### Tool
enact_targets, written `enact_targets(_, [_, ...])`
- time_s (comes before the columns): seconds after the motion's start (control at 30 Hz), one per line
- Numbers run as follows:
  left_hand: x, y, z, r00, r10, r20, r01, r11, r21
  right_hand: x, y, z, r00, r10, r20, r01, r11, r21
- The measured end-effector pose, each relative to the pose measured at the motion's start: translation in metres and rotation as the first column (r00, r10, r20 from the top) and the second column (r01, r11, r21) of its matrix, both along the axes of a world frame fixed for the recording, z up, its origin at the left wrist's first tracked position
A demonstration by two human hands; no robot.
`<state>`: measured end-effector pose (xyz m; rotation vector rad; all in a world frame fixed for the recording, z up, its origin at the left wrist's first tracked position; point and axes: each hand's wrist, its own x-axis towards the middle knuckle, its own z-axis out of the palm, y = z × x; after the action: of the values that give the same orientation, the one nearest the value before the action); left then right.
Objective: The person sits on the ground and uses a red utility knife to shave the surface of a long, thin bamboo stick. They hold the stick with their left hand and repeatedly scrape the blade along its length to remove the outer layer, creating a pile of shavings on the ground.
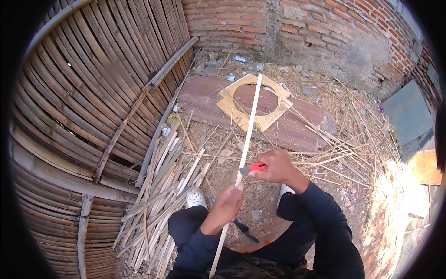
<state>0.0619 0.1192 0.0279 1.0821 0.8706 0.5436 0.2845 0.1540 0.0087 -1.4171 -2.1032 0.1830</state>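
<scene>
A long, pale bamboo strip slants from my lap up past a wooden frame with a round hole. Below its middle, my left hand is closed around the strip. My right hand grips a red-handled utility knife. Its grey blade lies against the strip, just above my left fingers. Between my legs on the ground lies a dark-handled tool, partly hidden by my arm and the strip; its kind is unclear.
A heap of split bamboo strips lies at my left, beside a bamboo slat wall. Ahead, a brown board lies under the frame. Shavings and thin sticks litter the ground to the right. A brick wall stands behind.
</scene>
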Motion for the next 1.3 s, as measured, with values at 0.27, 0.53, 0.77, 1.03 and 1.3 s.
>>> enact_targets(0.27, [0.001, -0.006, -0.012, 0.997, -0.063, 0.043, 0.063, 0.998, -0.001, 0.027, 0.038, -0.015, 0.933, -0.358, 0.04, 0.357, 0.933, 0.046])
enact_targets(0.53, [-0.009, -0.002, -0.011, 0.99, -0.008, 0.143, 0.025, 0.993, -0.118, -0.01, 0.013, -0.01, 0.997, -0.046, 0.06, 0.042, 0.997, 0.06])
enact_targets(0.77, [-0.002, -0.011, -0.02, 0.993, -0.022, 0.119, 0.03, 0.997, -0.067, 0.027, 0.049, -0.022, 0.937, -0.344, 0.055, 0.334, 0.932, 0.141])
enact_targets(1.03, [-0.011, -0.01, -0.016, 0.989, -0.062, 0.131, 0.072, 0.995, -0.072, 0.0, 0.018, -0.024, 0.99, -0.144, -0.001, 0.144, 0.989, 0.01])
enact_targets(1.3, [-0.01, -0.012, -0.017, 0.998, -0.036, 0.058, 0.035, 0.999, 0.016, -0.009, 0.015, -0.013, 0.993, -0.117, 0.03, 0.111, 0.981, 0.157])
